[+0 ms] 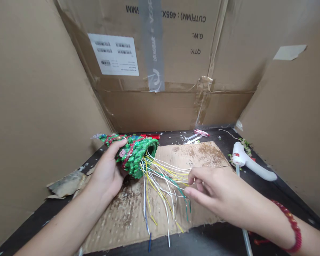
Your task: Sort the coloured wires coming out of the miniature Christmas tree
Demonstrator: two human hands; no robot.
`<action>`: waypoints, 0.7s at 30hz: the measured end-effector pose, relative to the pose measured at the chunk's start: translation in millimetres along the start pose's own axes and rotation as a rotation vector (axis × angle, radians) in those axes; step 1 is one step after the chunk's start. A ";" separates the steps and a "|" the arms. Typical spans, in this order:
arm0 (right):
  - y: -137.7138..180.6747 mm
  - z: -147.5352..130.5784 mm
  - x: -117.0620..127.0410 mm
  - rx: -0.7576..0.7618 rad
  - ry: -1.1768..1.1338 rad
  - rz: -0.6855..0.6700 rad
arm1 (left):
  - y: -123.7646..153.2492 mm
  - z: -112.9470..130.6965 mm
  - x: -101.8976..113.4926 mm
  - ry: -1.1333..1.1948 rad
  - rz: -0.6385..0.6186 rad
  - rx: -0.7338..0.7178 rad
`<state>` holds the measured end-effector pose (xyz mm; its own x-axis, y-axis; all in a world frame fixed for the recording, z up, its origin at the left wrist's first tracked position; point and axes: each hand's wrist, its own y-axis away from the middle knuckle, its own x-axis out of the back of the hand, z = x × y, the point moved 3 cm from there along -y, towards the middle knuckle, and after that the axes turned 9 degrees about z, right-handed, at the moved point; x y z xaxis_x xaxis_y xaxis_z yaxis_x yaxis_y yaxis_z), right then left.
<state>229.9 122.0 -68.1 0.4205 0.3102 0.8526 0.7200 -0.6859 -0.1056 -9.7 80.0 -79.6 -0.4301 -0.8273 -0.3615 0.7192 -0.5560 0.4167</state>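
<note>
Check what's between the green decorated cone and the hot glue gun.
Head view: white, yellow and green wires fan from the green decorated cone over a cardboard sheet toward the hot glue gun.

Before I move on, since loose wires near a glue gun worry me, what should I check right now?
1. Green cone-shaped tree held in left hand: ok.
2. Right hand at the wires: ok.
3. Wires separated: not ok, they cross and bunch.
4. Wire ends on the cardboard sheet: not ok, some run past its edge.
5. White glue gun apart from both hands: ok.
6. Glue gun hot: cannot tell.
</note>
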 end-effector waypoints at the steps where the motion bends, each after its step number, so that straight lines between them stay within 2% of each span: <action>1: 0.2 -1.3 -2.8 0.002 -0.031 0.010 | -0.2 0.0 0.2 0.000 -0.001 0.000; 10: -7.7 1.5 -28.2 0.088 -0.040 0.112 | -3.2 -1.3 2.0 0.003 -0.018 -0.008; 21: -6.5 4.4 -19.1 0.083 0.100 0.105 | 0.3 0.2 -0.2 -0.005 0.004 -0.001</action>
<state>219.7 123.4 -85.9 0.4417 0.1693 0.8810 0.7197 -0.6532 -0.2353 -9.5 80.0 -79.3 -0.4304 -0.8297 -0.3555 0.7214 -0.5529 0.4171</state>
